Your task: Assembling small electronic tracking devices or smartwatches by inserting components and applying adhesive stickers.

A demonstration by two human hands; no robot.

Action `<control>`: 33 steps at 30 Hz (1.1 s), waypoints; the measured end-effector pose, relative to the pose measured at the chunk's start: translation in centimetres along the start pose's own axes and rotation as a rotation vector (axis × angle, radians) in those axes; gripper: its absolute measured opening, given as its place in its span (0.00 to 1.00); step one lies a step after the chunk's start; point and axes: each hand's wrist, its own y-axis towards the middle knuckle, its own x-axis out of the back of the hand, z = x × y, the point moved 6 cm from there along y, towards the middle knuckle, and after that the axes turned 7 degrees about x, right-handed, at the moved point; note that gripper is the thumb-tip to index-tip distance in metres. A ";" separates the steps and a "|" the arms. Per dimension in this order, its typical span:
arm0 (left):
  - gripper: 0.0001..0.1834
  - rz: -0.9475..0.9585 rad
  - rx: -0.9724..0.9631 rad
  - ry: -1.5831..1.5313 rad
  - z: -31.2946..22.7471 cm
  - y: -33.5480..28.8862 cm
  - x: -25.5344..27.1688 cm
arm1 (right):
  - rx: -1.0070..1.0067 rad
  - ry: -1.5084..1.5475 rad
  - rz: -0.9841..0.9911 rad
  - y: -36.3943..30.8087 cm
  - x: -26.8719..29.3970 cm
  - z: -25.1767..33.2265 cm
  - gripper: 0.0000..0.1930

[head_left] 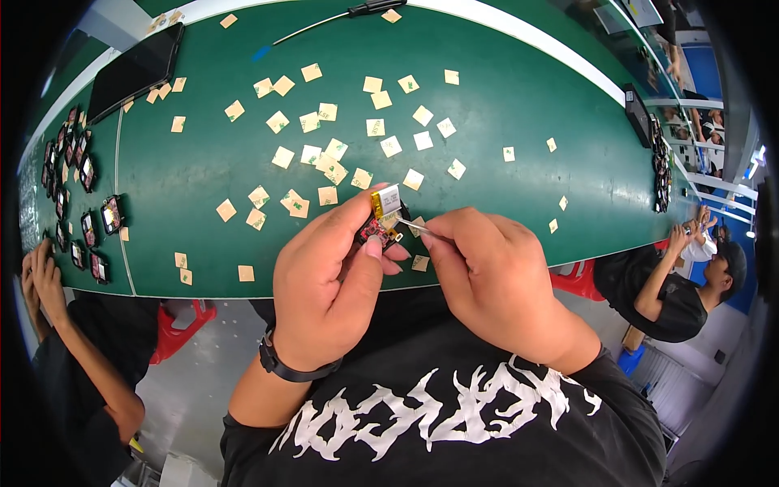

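Frame centre: left hand [324, 272] curls round small device [375, 233], silver battery [391, 200] at its upper edge. Right hand [497, 261] pinches thin metal tool [423, 230] (tip just beside battery). Best: brace device, light pressure, avoid piercing battery.

1. The premises appeared to be a workshop for assembling small electronics.
2. A long green worktable [584, 187] was shared, with one co-worker [105, 333] at its left and another person [669, 300] at its right.
3. Small black devices [112, 214] lay grouped at the table's left end.
4. Cream paper squares [282, 157] were scattered across the middle.
5. The left hand [320, 264] held an opened device [372, 233] with a silver battery [389, 200]; the right hand [495, 272] held a thin metal tool [418, 227].
6. Red seats [182, 334] stood on a grey floor [199, 390].
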 end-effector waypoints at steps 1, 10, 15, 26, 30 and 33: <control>0.21 0.011 0.014 -0.018 0.1 0.0 0.1 | 0.002 -0.001 0.003 0.0 -0.1 0.0 0.06; 0.19 0.064 0.151 -0.207 0.0 0.2 0.2 | -0.330 0.855 -0.033 -1.1 -0.5 -2.9 0.12; 0.19 0.037 0.074 0.022 -0.4 -0.1 0.0 | -0.091 0.453 -0.020 3.0 0.2 -1.8 0.16; 0.16 -0.052 0.003 0.030 -0.3 -0.3 0.0 | -0.362 0.944 -0.170 0.5 -1.5 -1.5 0.06; 0.14 -0.063 0.024 -0.036 -0.1 -0.4 0.4 | -0.016 0.538 0.001 0.9 -0.2 -1.1 0.11; 0.14 -0.083 0.025 -0.106 0.0 -0.3 0.2 | 0.063 0.317 0.085 1.1 -0.3 -0.5 0.14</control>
